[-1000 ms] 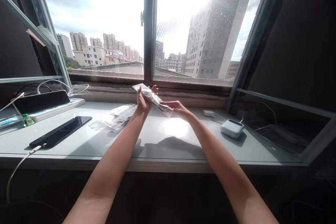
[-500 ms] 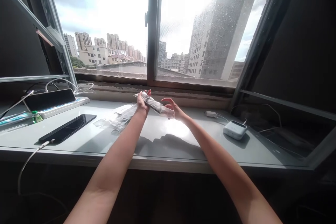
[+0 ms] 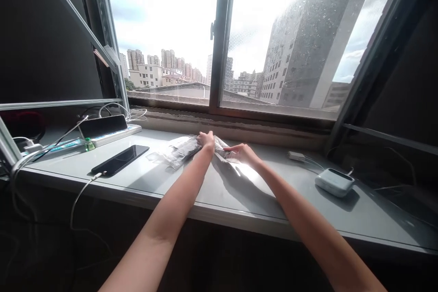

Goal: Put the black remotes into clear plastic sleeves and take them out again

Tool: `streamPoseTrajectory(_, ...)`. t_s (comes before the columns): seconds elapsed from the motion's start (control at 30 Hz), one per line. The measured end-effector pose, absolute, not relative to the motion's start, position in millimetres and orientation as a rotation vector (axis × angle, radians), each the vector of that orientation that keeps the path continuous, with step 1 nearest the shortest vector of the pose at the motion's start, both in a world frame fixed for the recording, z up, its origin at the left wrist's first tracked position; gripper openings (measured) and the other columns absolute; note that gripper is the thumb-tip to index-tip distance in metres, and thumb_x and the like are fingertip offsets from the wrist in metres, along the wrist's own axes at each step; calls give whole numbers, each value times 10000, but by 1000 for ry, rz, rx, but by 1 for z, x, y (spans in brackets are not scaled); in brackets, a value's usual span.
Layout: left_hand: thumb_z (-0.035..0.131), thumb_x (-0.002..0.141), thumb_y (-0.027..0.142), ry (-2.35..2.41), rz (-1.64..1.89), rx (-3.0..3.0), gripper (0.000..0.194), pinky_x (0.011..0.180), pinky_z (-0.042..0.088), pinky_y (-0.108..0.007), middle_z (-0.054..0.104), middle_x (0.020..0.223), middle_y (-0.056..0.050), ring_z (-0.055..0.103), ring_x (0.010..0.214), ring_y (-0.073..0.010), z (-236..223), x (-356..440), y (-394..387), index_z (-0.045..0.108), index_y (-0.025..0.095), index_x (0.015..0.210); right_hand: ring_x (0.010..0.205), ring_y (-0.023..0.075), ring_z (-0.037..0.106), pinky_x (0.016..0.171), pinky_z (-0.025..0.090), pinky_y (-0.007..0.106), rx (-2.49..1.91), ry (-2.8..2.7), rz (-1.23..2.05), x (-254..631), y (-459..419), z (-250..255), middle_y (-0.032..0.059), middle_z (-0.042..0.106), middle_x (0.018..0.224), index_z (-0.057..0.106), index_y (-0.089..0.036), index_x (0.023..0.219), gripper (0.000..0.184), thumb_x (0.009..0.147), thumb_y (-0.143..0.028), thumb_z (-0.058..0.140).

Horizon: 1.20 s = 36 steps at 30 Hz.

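A rolled clear plastic packet (image 3: pixel 221 144) with something grey inside lies low over the table between my hands. My left hand (image 3: pixel 206 139) is closed around its left part, back of the hand up, hiding that portion. On the packet's right end, my right hand (image 3: pixel 243 154) has its index finger stretched along the plastic; the thumb and other fingers are mostly hidden in glare. A crumpled clear plastic bag (image 3: pixel 178 151) rests on the tabletop just left of my left hand.
On the left, a black phone (image 3: pixel 120 160) is plugged into a white cable. Behind it stand a power strip (image 3: pixel 135 129), another dark phone (image 3: pixel 102 125) and a small green bottle (image 3: pixel 89 144). To the right are a charger plug (image 3: pixel 296 156) and a pale box-shaped device (image 3: pixel 334 182).
The packet has come down from above the table to near its surface. My left hand has turned from palm up to back up. The view has shifted left.
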<state>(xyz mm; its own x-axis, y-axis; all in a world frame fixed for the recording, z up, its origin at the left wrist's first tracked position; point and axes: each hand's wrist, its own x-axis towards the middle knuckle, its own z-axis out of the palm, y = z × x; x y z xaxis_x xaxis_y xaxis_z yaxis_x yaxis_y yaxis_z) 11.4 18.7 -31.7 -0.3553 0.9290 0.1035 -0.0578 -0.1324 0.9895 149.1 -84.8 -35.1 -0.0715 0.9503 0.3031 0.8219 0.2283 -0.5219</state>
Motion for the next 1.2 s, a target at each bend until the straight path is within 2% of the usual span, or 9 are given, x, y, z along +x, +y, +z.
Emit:
streamPoseTrajectory(0.07, 648, 817, 154, 1440, 1636, 1218, 259, 976, 410, -394, 587, 1197, -139, 507, 1229, -281, -28, 13, 13, 546, 191, 1052, 813, 230, 685, 721, 485, 285, -1814, -1971, 113, 142, -86, -37, 65, 764, 856, 751, -265, 1128, 326, 816, -230, 666)
streamPoseTrajectory(0.17, 692, 828, 175, 1158, 1701, 1429, 269, 899, 453, -322, 637, 891, -31, 628, 952, -184, -18, 16, 6, 541, 199, 1048, 935, 251, 691, 819, 487, 313, -1806, -2048, 41, 128, -89, -40, 84, 755, 1026, 697, -289, 1223, 368, 869, -243, 609)
streamPoseTrajectory(0.33, 756, 780, 162, 823, 1789, 1325, 328, 813, 489, -265, 618, 762, 20, 636, 756, -114, -5, 17, 1, 556, 180, 1040, 1088, 228, 657, 874, 516, 313, -1234, -2225, 585, 118, -91, -45, 59, 646, 1300, 467, -288, 1450, 636, 853, -357, 676)
streamPoseTrajectory(0.5, 817, 719, 188, 690, 1755, 1468, 568, 783, 507, -260, 674, 774, 23, 669, 754, -127, 0, 17, -2, 523, 202, 1205, 954, 215, 687, 860, 501, 308, -1400, -2202, 212, 137, -86, -44, 31, 752, 1053, 753, -271, 1088, 245, 921, -330, 584)
streamPoseTrajectory(0.63, 788, 755, 198, 875, 1568, 1860, 337, 758, 502, -259, 709, 781, -9, 677, 745, -149, -13, 20, -6, 625, 180, 1049, 928, 216, 684, 781, 479, 273, -1891, -2121, -113, 166, -87, -38, 33, 760, 974, 764, -271, 1059, 257, 924, -327, 553)
streamPoseTrajectory(0.73, 722, 796, 125, 1016, 1257, 2393, 206, 826, 486, -296, 721, 798, -22, 678, 804, -179, -29, 25, -12, 668, 184, 986, 980, 222, 671, 786, 470, 274, -2133, -2003, -222, 185, -89, -35, 32, 750, 1036, 755, -283, 1086, 300, 925, -309, 503)
streamPoseTrajectory(0.9, 596, 807, 28, 1053, 705, 2925, 251, 915, 462, -311, 719, 912, -84, 654, 967, -223, -49, 38, -18, 716, 168, 977, 1108, 235, 625, 826, 477, 273, -2296, -1989, -117, 204, -86, -38, 28, 728, 1129, 707, -275, 1199, 362, 908, -308, 495)
streamPoseTrajectory(1.03, 503, 855, 48, 1095, 770, 2860, 296, 877, 483, -268, 716, 925, -50, 641, 968, -187, -49, 37, -15, 722, 199, 984, 1184, 248, 585, 936, 452, 285, -2259, -2096, -143, 208, -81, -45, 43, 674, 1256, 658, -219, 1282, 411, 929, -291, 460)
streamPoseTrajectory(1.2, 534, 823, 69, 1106, 734, 2864, 269, 844, 496, -260, 720, 918, -26, 633, 962, -183, -45, 25, -11, 719, 202, 965, 1201, 258, 579, 963, 448, 299, -2226, -2144, -147, 212, -76, -49, 57, 660, 1279, 646, -211, 1299, 419, 940, -305, 454)
